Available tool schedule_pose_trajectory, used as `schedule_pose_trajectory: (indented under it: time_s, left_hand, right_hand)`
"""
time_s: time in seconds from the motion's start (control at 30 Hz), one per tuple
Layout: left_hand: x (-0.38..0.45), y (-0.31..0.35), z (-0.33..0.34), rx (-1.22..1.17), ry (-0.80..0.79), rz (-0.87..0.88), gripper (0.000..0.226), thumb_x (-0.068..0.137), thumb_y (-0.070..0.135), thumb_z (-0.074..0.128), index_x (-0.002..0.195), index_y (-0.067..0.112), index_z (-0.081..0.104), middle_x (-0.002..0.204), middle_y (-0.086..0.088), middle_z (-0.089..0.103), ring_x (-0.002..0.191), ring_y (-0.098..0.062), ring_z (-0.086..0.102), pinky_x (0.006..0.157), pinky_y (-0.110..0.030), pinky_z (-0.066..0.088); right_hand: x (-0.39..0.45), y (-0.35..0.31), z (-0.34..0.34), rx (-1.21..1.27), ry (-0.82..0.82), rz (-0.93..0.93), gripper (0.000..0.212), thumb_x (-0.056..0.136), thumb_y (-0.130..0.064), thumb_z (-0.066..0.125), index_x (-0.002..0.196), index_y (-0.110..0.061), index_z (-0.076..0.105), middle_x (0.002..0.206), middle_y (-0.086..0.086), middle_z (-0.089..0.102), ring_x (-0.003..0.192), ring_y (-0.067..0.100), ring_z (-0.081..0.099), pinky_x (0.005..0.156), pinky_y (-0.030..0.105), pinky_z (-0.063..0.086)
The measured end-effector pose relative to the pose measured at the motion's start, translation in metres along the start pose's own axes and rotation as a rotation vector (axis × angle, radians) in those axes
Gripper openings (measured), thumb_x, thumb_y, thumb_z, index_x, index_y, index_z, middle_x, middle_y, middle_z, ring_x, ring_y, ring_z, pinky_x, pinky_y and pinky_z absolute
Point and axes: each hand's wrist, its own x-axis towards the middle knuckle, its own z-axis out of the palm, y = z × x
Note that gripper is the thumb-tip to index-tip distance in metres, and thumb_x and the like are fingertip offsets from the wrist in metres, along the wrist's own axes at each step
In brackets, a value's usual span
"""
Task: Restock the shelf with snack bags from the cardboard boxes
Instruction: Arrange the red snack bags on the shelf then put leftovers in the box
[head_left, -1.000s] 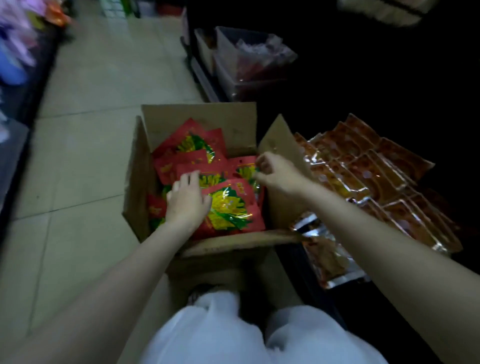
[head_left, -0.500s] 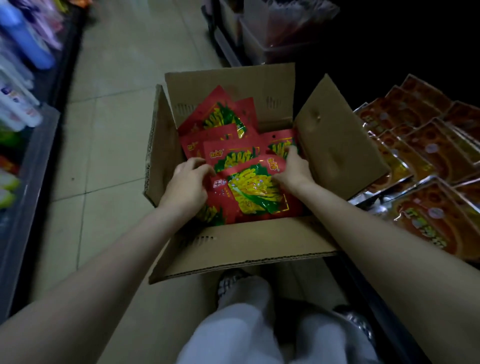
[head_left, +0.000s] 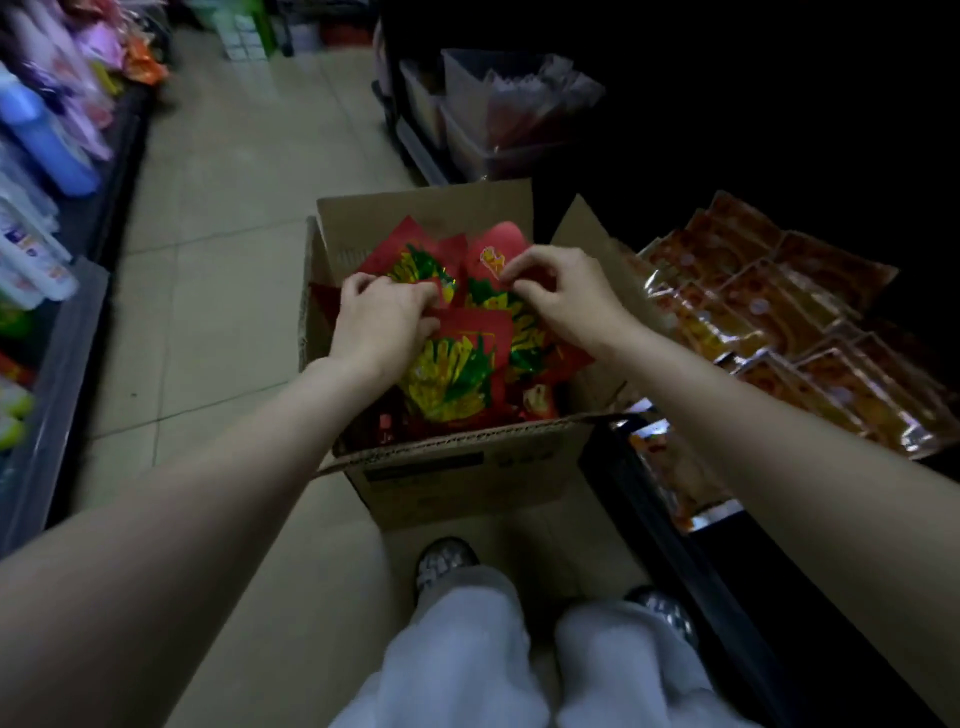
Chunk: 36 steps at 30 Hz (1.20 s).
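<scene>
- The left hand is inside the open cardboard box. Its fingers are curled down onto the red snack bags, gripping the upper edge of the top bag.
- The right hand is over the far right of the box. Thumb and forefinger are closed in a pinch on the corner of a second red bag, which stands raised just beyond the fingertips.
- Change: half a second ago both hands bracketed one flat bag, left and right of it. The pile is now disturbed, and several bags are tilted up between and beyond the fingers.
- Meaning: judged as the gathering step. Bags are being collected into a handful; none has left the box yet.
- Destination: the shelf lies right of the right hand, already carrying rows of orange snack packets.
- Risk: glossy film bags may slip from a two-finger pinch during the lift.
</scene>
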Motion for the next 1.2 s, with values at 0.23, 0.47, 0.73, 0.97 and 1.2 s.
schedule_pose_trajectory:
  time_s: [0.23,0.47,0.73,0.97,1.2]
  left_hand:
    - [0.005,0.066,-0.1,-0.341,0.121,0.105,0.02,0.089,0.022,0.06,0.108,0.019,0.066,0.106,-0.007,0.067,0.106,-0.028,0.057,0.097,-0.042,0.04]
    - [-0.009,0.161,-0.145,-0.398,0.174,0.281,0.025,0.087,0.028,0.064,0.109,0.019,0.068,0.109,-0.004,0.068,0.104,-0.026,0.06,0.095,-0.044,0.043]
    - [-0.021,0.255,-0.076,-0.398,-0.109,0.481,0.027,0.089,0.027,0.063,0.114,0.017,0.066,0.113,-0.005,0.065,0.106,-0.025,0.059,0.088,-0.039,0.048]
    - [-0.022,0.326,0.028,-0.221,-0.35,0.649,0.029,0.093,0.018,0.056,0.12,0.021,0.063,0.122,-0.004,0.062,0.11,-0.026,0.058,0.085,-0.035,0.048]
    - [-0.016,0.329,0.094,-0.116,-0.514,0.734,0.026,0.094,0.017,0.05,0.117,0.017,0.062,0.116,-0.013,0.062,0.107,-0.032,0.057,0.083,-0.04,0.049]
  right_hand:
    - [-0.023,-0.069,-0.122,-0.063,-0.143,0.034,0.044,0.074,-0.04,0.075,0.114,-0.023,0.065,0.107,-0.012,0.059,0.101,0.002,0.054,0.086,0.016,0.043]
    - [-0.08,-0.095,-0.202,-0.416,0.124,0.001,0.017,0.077,-0.025,0.075,0.089,-0.014,0.073,0.087,-0.005,0.063,0.086,0.006,0.054,0.076,0.02,0.041]
    - [-0.19,-0.006,-0.251,-0.671,0.017,0.333,0.01,0.088,-0.022,0.064,0.089,-0.013,0.061,0.094,0.001,0.059,0.084,0.013,0.055,0.074,0.026,0.045]
    - [-0.265,0.094,-0.258,-0.719,0.001,0.59,0.014,0.092,-0.019,0.058,0.083,-0.016,0.047,0.091,0.001,0.055,0.086,0.018,0.056,0.07,0.029,0.044]
    - [-0.3,0.179,-0.26,-0.687,0.14,0.769,0.008,0.09,-0.008,0.058,0.096,-0.003,0.058,0.101,0.011,0.059,0.097,0.025,0.057,0.071,0.027,0.037]
